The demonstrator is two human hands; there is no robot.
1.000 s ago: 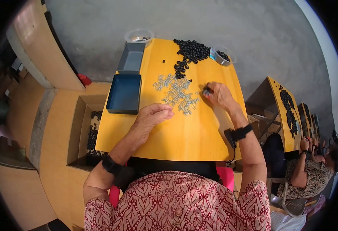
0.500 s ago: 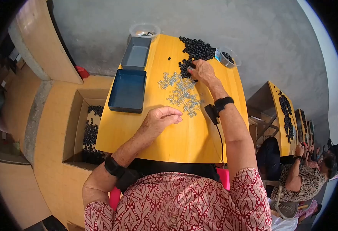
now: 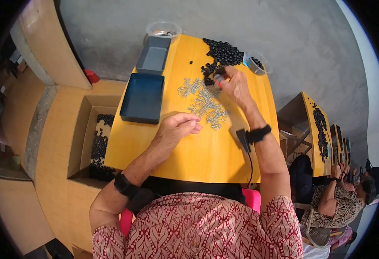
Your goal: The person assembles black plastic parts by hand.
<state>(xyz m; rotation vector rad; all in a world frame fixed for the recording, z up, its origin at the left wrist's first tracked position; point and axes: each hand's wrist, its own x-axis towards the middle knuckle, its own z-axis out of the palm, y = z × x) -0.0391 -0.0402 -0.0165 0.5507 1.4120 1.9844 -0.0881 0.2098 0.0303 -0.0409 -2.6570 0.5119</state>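
My right hand [image 3: 238,88] is raised over the near edge of a heap of small black round parts [image 3: 225,52]. Its fingers are closed round a black part [image 3: 220,71]; a blurred grey and red patch shows by the thumb. My left hand [image 3: 175,131] rests above the near middle of the table, thumb and fingers pressed together. What those fingers hold, if anything, is hidden. Between the hands and the heap, small clear or silvery pieces [image 3: 206,101] lie scattered on the yellow table [image 3: 189,162]. One black part [image 3: 191,62] lies apart, left of the heap.
A dark blue tray [image 3: 142,118] and a grey tray [image 3: 153,54] line the table's left side. Clear tubs [image 3: 163,29] stand at the far left and right. A cardboard box [image 3: 78,142] of black parts is left of the table. A cable [image 3: 251,166] hangs from my right wrist; another person [image 3: 338,200] sits at right.
My right hand has lifted from the black heap and drawn slightly right and nearer, with a black part in its fingers. The left hand has shifted only slightly.
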